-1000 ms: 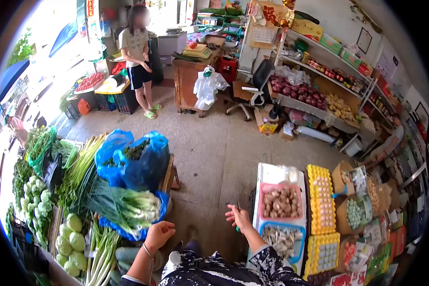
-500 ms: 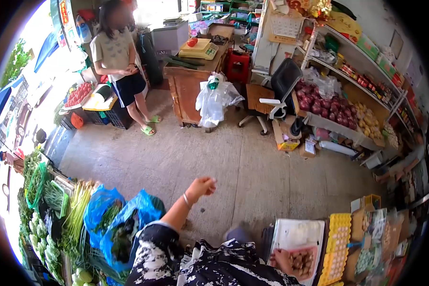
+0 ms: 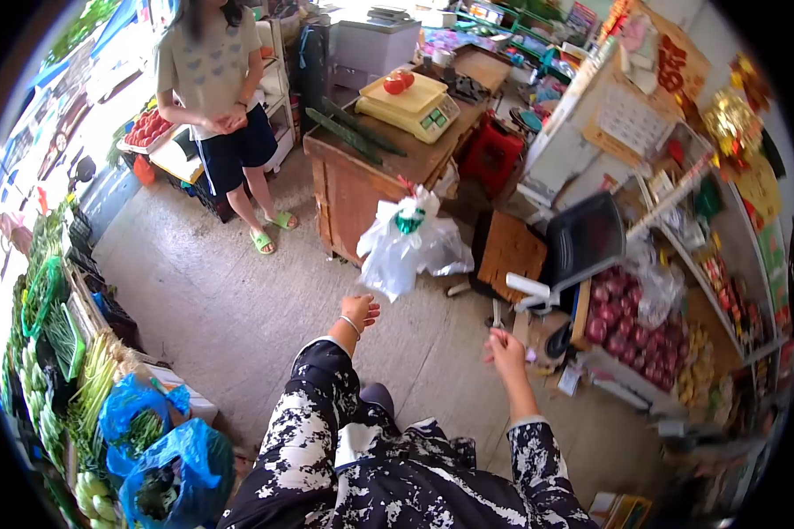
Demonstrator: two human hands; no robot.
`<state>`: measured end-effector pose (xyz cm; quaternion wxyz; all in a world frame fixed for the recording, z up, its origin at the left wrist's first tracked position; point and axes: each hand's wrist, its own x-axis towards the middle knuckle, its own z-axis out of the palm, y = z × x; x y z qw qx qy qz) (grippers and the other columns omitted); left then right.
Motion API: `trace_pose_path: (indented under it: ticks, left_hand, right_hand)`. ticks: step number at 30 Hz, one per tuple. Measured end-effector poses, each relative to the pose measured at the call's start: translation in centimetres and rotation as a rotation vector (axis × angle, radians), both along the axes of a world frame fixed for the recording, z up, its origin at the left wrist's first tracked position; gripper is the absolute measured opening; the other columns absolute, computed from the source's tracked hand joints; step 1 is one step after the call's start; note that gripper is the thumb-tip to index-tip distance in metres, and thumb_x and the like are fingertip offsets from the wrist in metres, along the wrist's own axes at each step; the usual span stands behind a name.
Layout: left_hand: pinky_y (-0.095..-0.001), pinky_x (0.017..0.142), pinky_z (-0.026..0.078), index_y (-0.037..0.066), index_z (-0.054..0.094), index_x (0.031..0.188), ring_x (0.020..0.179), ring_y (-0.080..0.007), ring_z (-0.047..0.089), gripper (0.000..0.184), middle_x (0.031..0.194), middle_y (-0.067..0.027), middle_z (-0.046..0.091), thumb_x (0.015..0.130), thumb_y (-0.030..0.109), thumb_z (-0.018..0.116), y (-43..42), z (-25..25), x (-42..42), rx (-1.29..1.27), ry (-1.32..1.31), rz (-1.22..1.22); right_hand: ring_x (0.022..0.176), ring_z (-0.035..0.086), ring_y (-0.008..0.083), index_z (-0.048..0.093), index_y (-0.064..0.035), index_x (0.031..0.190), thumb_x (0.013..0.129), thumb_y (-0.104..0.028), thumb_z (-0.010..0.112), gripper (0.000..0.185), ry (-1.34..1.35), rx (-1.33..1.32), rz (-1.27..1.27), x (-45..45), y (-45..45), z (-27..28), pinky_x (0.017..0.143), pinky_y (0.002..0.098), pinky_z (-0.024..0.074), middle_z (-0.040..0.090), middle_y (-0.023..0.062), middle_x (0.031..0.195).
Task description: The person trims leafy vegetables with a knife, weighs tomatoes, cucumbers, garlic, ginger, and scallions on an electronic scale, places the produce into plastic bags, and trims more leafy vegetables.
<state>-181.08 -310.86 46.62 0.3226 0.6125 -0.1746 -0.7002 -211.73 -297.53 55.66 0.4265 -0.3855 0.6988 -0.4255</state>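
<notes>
Your right hand [image 3: 505, 353], fingers partly curled, is before the chair [image 3: 584, 242] right of the desk [image 3: 353, 187]; you cannot tell if it pinches anything. Your left hand [image 3: 359, 312], released, is nearer the plastic bags [image 3: 401, 256], just ahead at the desk's near end. Atop the desk, cucumbers [image 3: 346, 134] slant far-left to near-right, beside the scale [image 3: 408, 104] bearing tomatoes [image 3: 398, 83].

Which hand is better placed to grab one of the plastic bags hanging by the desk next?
Left, probably: the left hand appears closest to the plastic bags, fingers loosely open. The right hand is over toward the chair.
</notes>
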Motion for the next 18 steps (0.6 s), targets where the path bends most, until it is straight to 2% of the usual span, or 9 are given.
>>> trace_pose_path:
  ticks: [4,6,8,10,11,13,15,17,18]
  left_hand:
    - [-0.0331,0.053,0.045,0.006,0.052,0.096,0.061,-0.021,0.059,0.019,0.078,-0.0082,0.061,0.082,0.018,0.05,-7.9,-5.4,-2.2,0.028,0.022,0.11]
    - [-0.0368,0.057,0.048,0.005,0.051,0.099,0.065,-0.025,0.061,0.02,0.083,-0.011,0.062,0.083,0.016,0.05,-13.1,-10.3,-3.3,0.112,0.214,0.203]
    - [-0.0469,0.074,0.047,0.002,0.048,0.107,0.083,-0.0321,0.059,0.026,0.095,-0.0155,0.059,0.086,0.017,0.046,-16.0,-12.0,-5.2,0.179,0.253,0.305]
    - [-0.055,0.09,0.035,0.002,0.026,0.128,0.108,-0.0417,0.042,0.044,0.123,-0.0207,0.039,0.089,0.02,0.036,-18.4,-15.8,-6.8,0.262,0.458,0.404]
    - [-0.0563,0.091,0.033,0.002,0.022,0.13,0.111,-0.0433,0.038,0.046,0.126,-0.0211,0.035,0.089,0.019,0.036,-18.9,-14.3,-7.5,0.272,0.477,0.464]
    - [-0.054,0.088,0.038,0.004,0.029,0.126,0.107,-0.0383,0.044,0.042,0.122,-0.0195,0.04,0.088,0.019,0.04,-20.8,-14.2,-8.4,0.397,0.568,0.604]
    - [-0.0439,0.086,0.042,0.009,0.044,0.114,0.1,-0.0295,0.051,0.031,0.11,-0.0113,0.053,0.088,0.026,0.043,-22.3,-14.5,-8.7,0.301,0.519,0.487]
    - [-0.0367,0.076,0.049,0.012,0.054,0.098,0.081,-0.021,0.058,0.017,0.09,-0.0038,0.06,0.087,0.023,0.047,-23.4,-13.7,-8.6,0.212,0.49,0.428]
    - [-0.0355,0.066,0.049,0.01,0.054,0.09,0.07,-0.0202,0.056,0.011,0.079,-0.0048,0.056,0.082,0.018,0.052,-23.9,-15.4,-8.2,0.243,0.441,0.407]
  right_hand:
    - [0.06,0.057,0.0137,0.053,0.0022,0.107,0.085,-0.012,0.05,0.027,-0.058,-0.041,0.198,1.8,-13.6,1.6,0.05,0.0246,0.0487,0.059,0.0086,0.082]
    - [0.065,0.057,0.0143,0.053,0.0035,0.106,0.084,-0.011,0.05,0.026,-0.091,0.026,0.247,2.4,-18.7,1.0,0.051,0.0254,0.0493,0.058,0.0087,0.083]
    - [0.068,0.058,0.0149,0.052,0.0051,0.105,0.084,-0.01,0.05,0.026,-0.163,0.07,0.229,1.9,-21.9,-1.6,0.053,0.026,0.0498,0.058,0.0092,0.084]
    - [0.071,0.058,0.0154,0.051,0.0067,0.106,0.084,-0.01,0.05,0.027,-0.2,0.121,0.239,-0.1,-24.6,-2.4,0.054,0.0264,0.0503,0.058,0.0105,0.085]
    - [0.071,0.058,0.0154,0.051,0.0067,0.106,0.084,-0.01,0.05,0.027,-0.204,0.124,0.229,-1.2,-26.6,-2.2,0.054,0.0264,0.0503,0.058,0.0105,0.085]
    - [0.067,0.058,0.0161,0.05,0.0066,0.107,0.086,-0.013,0.048,0.029,-0.175,0.17,0.16,-3.7,-29.1,-1.3,0.054,0.0267,0.0494,0.059,0.0124,0.085]
    - [0.053,0.057,0.0174,0.051,0.0054,0.107,0.086,-0.016,0.048,0.03,-0.139,0.228,0.046,-6.2,-32.2,-1.1,0.051,0.0257,0.0461,0.06,0.0137,0.081]
    - [0.053,0.057,0.0174,0.051,0.005,0.106,0.086,-0.016,0.048,0.029,-0.149,0.243,0.014,-8.4,-35.2,-1.4,0.051,0.0256,0.0461,0.06,0.0131,0.08]
    - [0.053,0.057,0.0169,0.052,0.0047,0.105,0.085,-0.016,0.048,0.028,-0.137,0.298,0.0,-9.1,-37.4,-1.5,0.05,0.0254,0.0461,0.06,0.013,0.079]
